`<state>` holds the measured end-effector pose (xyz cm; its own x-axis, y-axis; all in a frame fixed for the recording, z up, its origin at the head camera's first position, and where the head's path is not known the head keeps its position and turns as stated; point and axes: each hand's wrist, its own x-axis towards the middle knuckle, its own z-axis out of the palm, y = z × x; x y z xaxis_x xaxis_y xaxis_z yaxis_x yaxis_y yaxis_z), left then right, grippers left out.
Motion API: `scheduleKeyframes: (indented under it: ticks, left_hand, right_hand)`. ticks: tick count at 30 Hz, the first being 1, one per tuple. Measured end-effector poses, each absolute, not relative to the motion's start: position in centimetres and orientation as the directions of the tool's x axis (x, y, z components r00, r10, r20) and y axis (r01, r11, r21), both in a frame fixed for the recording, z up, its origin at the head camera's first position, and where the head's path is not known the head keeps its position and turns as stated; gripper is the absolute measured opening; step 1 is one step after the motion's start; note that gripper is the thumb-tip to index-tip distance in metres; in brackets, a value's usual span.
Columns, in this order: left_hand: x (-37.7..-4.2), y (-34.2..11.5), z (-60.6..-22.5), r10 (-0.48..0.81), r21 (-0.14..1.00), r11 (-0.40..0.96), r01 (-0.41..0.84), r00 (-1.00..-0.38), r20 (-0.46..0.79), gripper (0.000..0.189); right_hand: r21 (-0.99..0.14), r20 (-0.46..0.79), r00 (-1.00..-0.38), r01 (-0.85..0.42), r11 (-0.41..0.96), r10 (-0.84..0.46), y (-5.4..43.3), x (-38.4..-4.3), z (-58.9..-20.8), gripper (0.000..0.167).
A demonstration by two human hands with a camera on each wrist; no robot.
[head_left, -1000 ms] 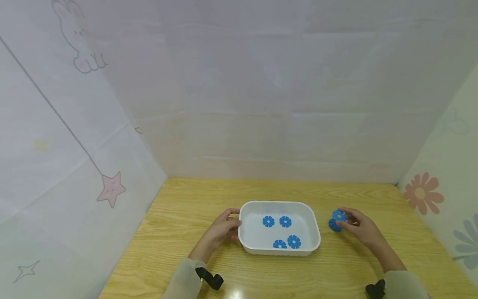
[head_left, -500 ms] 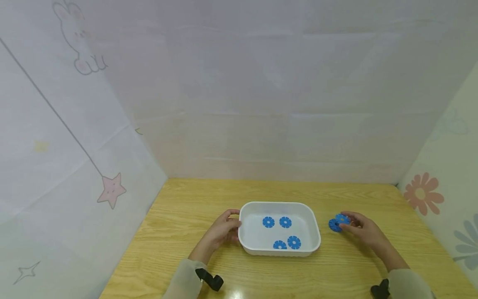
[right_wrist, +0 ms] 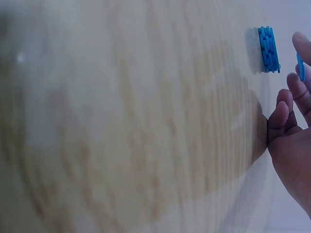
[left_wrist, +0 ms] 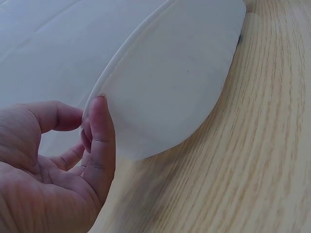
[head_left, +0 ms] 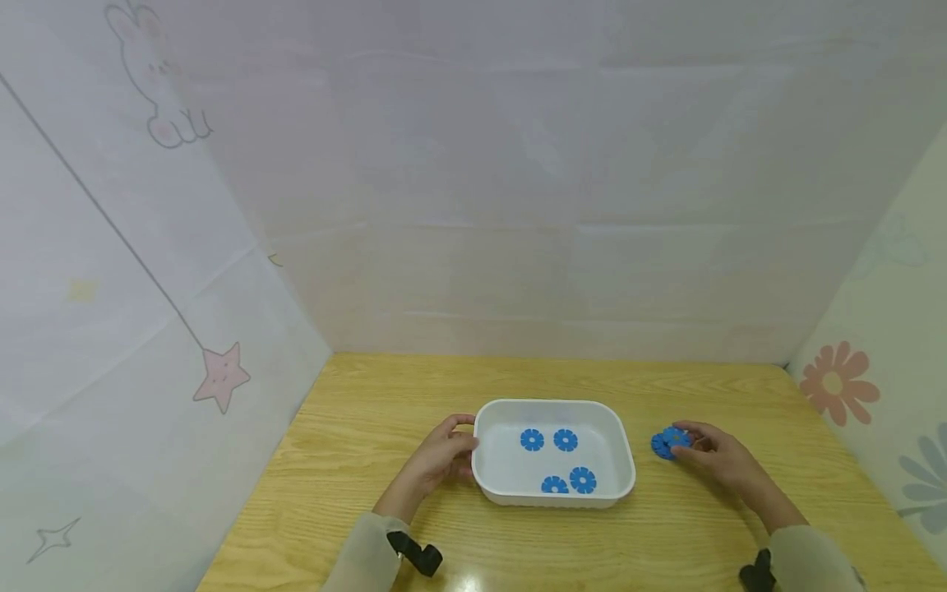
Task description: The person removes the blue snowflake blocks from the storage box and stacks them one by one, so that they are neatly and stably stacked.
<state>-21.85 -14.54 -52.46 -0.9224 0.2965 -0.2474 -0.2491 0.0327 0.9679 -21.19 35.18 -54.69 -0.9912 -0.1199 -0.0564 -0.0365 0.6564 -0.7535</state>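
My left hand (head_left: 438, 459) grips the left end of a white plastic tray (head_left: 551, 498). In the left wrist view, its thumb and fingers pinch the rim of the tray (left_wrist: 180, 73). Several blue notched plastic discs (head_left: 582, 480) lie inside, two toward the back and the others along the front wall. Right of the tray, my right hand (head_left: 723, 462) pinches one blue disc (right_wrist: 300, 67) between thumb and fingers. That disc is held apart from a short stack of blue discs (right_wrist: 268, 49) on the table, though it overlaps the stack in the head view.
The wooden tabletop (head_left: 385, 395) extends around the tray on all sides. Pale printed cloth walls (head_left: 547, 247) enclose it at the back and both sides. A black camera strap (head_left: 416, 552) sits at the left wrist, close over the table.
The right hand has shifted slightly right and lower with its disc, exposing more of the stack, then moved a touch back left. The left hand and the tray have stayed put.
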Motion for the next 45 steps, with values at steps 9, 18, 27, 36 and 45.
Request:
scheduleKeyframes:
  ticks: [9, 18, 27, 36, 45]
  left_hand:
    - [-21.8, -14.6, -52.3, 0.295, 0.971, 0.034, -0.236, -0.926, -0.235, 0.049]
    - [-21.7, -14.5, -52.3, 0.288, 0.972, 0.034, -0.233, -0.929, -0.233, 0.048]
    - [-21.6, -14.5, -52.3, 0.291, 0.973, 0.03, -0.228, -0.93, -0.227, 0.048]
    - [-21.7, -14.5, -52.5, 0.295, 0.971, 0.027, -0.237, -0.927, -0.234, 0.049]
    - [-21.7, -14.5, -52.5, 0.294, 0.97, 0.028, -0.242, -0.925, -0.239, 0.05]
  right_hand:
    - [-0.745, -0.027, -0.987, -0.084, 0.662, -0.156, 34.9, -21.7, -55.0, 0.058]
    - [-0.715, -0.026, -0.987, -0.094, 0.693, -0.161, 34.8, -22.0, -55.2, 0.059]
    - [-0.698, -0.004, -0.985, -0.122, 0.706, -0.174, 34.5, -21.9, -55.0, 0.058]
    - [-0.707, -0.025, -0.985, -0.103, 0.7, -0.17, 34.1, -21.5, -54.7, 0.058]
    - [-0.709, -0.033, -0.983, -0.103, 0.698, -0.179, 34.0, -21.5, -54.5, 0.058]
